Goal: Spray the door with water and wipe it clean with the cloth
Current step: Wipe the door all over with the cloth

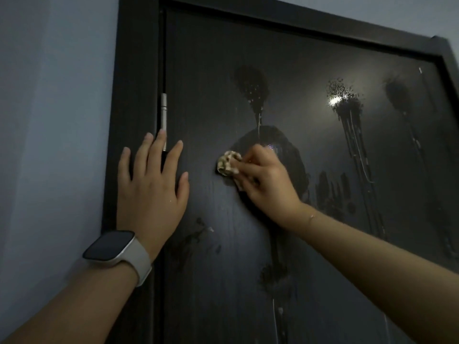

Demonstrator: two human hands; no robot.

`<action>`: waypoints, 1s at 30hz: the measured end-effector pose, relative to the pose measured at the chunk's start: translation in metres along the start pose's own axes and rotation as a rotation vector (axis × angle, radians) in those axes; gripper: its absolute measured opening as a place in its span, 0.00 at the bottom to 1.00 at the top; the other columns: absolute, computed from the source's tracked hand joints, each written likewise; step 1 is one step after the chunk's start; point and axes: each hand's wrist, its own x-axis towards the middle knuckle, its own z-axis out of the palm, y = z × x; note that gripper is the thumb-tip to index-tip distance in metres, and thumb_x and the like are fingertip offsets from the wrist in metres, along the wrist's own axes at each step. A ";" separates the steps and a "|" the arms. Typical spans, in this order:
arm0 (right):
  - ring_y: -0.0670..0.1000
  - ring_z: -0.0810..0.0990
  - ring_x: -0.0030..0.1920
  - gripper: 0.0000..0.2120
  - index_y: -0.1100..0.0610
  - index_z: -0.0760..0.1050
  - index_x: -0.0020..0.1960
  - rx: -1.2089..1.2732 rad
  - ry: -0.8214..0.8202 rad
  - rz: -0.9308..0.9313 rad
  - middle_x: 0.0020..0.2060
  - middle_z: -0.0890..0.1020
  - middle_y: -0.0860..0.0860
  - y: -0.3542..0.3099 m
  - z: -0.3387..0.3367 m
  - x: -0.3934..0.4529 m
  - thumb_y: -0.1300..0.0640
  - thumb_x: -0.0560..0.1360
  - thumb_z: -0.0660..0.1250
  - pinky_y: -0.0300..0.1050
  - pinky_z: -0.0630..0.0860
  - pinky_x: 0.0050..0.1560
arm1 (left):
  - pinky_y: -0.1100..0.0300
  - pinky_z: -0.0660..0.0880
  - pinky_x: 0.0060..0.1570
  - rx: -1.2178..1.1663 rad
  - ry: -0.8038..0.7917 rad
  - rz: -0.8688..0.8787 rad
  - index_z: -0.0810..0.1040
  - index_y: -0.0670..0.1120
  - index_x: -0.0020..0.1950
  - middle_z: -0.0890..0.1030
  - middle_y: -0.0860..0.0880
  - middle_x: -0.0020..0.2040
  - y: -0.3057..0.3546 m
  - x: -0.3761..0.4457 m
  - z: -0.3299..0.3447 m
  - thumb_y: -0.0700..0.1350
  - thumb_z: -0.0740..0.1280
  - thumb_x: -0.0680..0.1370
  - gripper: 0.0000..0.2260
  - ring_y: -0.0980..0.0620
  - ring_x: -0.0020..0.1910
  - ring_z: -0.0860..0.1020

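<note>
A dark wood-grain door [285, 60] fills the view, wet with spray patches and drips running down it. My right hand [265, 184] grips a small crumpled pale cloth [227, 163] and holds it against the door at mid-height, at the left edge of a wet smear. My left hand [151, 182] lies flat with fingers spread, across the door's hinge edge and the frame. A watch sits on the left wrist. No spray bottle is in view.
A silver hinge [164, 115] sits just above my left fingertips. The black door frame [134, 70] borders a pale blue-grey wall [54, 120] on the left. A light glare [334, 100] reflects off a wet patch at upper right.
</note>
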 end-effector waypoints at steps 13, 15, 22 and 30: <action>0.54 0.71 0.41 0.07 0.62 0.82 0.43 -0.037 0.082 0.051 0.39 0.74 0.57 0.011 0.010 0.058 0.59 0.74 0.68 0.44 0.67 0.42 | 0.40 0.57 0.74 0.007 0.016 0.000 0.66 0.39 0.75 0.64 0.43 0.78 -0.001 0.001 0.004 0.52 0.57 0.80 0.27 0.43 0.77 0.62; 0.57 0.74 0.41 0.08 0.62 0.82 0.42 -0.116 0.141 0.159 0.40 0.72 0.56 0.043 -0.002 0.076 0.58 0.74 0.67 0.48 0.70 0.41 | 0.40 0.57 0.74 0.003 0.024 0.006 0.67 0.39 0.75 0.64 0.43 0.78 -0.003 0.001 0.004 0.52 0.57 0.80 0.27 0.44 0.77 0.61; 0.56 0.73 0.45 0.08 0.62 0.83 0.45 -0.130 0.363 0.505 0.43 0.69 0.53 0.074 0.001 0.105 0.61 0.73 0.66 0.47 0.73 0.48 | 0.40 0.56 0.74 -0.014 0.030 -0.006 0.67 0.39 0.75 0.64 0.43 0.77 -0.001 0.000 0.006 0.52 0.57 0.80 0.27 0.44 0.77 0.61; 0.57 0.72 0.42 0.07 0.61 0.82 0.44 -0.054 0.160 0.092 0.40 0.73 0.57 0.033 0.018 0.108 0.59 0.75 0.67 0.43 0.62 0.41 | 0.41 0.61 0.71 0.015 -0.020 -0.011 0.63 0.41 0.77 0.67 0.42 0.75 -0.001 0.007 -0.002 0.52 0.59 0.78 0.29 0.42 0.73 0.66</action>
